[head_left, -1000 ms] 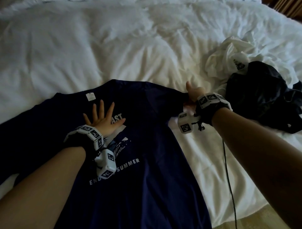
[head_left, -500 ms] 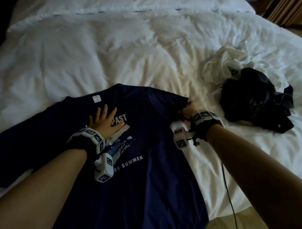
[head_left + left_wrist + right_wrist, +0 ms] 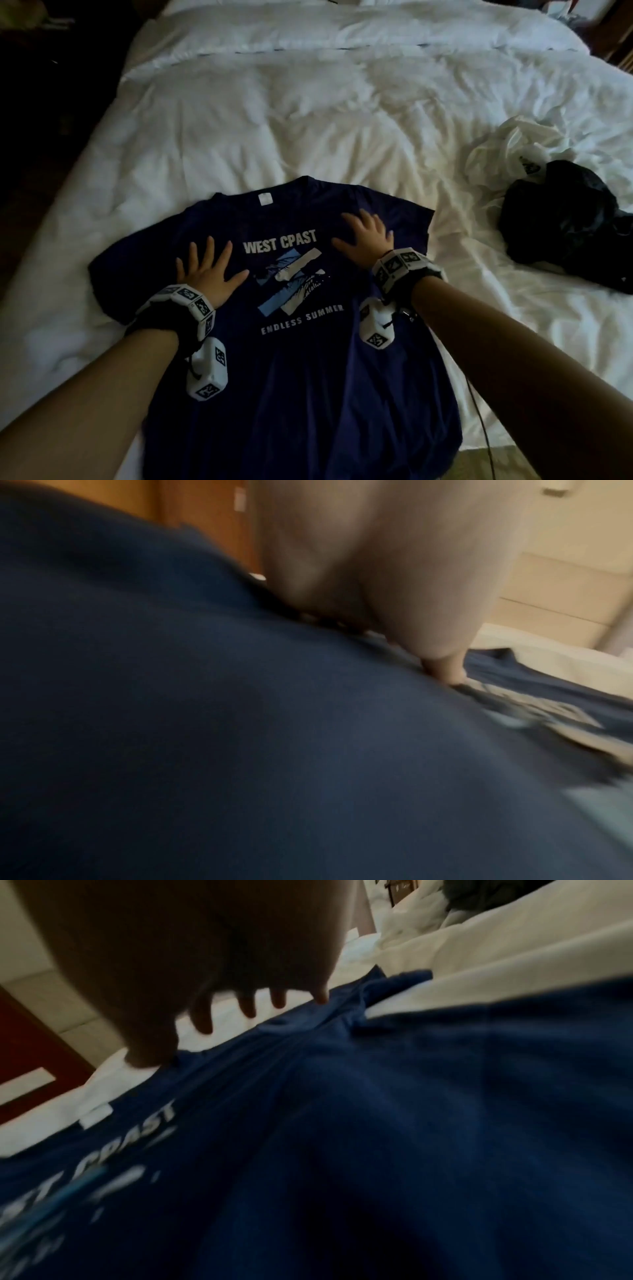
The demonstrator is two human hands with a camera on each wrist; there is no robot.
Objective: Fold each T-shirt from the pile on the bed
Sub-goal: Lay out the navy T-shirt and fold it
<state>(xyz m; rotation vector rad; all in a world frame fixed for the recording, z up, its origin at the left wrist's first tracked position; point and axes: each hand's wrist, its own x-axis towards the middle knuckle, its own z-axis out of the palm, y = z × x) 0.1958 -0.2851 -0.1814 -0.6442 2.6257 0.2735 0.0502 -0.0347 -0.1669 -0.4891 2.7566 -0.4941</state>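
Note:
A navy T-shirt [image 3: 301, 377] with a "WEST COAST / ENDLESS SUMMER" print lies face up on the white bed [image 3: 308, 130], collar away from me, hem at the near edge. My left hand [image 3: 207, 270] lies flat on its left chest, fingers spread. My right hand [image 3: 364, 233] lies flat on the right chest beside the print, fingers spread too. The left wrist view shows blurred navy T-shirt [image 3: 205, 723] and my left hand [image 3: 441, 669] touching it. In the right wrist view my right hand [image 3: 240, 1007] rests its straight fingers on the navy T-shirt [image 3: 377, 1123].
A pile of shirts sits at the right of the bed: a crumpled white shirt [image 3: 507, 154] and a black shirt [image 3: 561, 222] in front of it. A thin cable [image 3: 483, 421] hangs off the bed's near right edge. Dark floor lies left of the bed.
My right hand let go of the right sleeve edge and moved left onto the chest, now flat. My left hand slid left off the print. The shirt now lies squarer.

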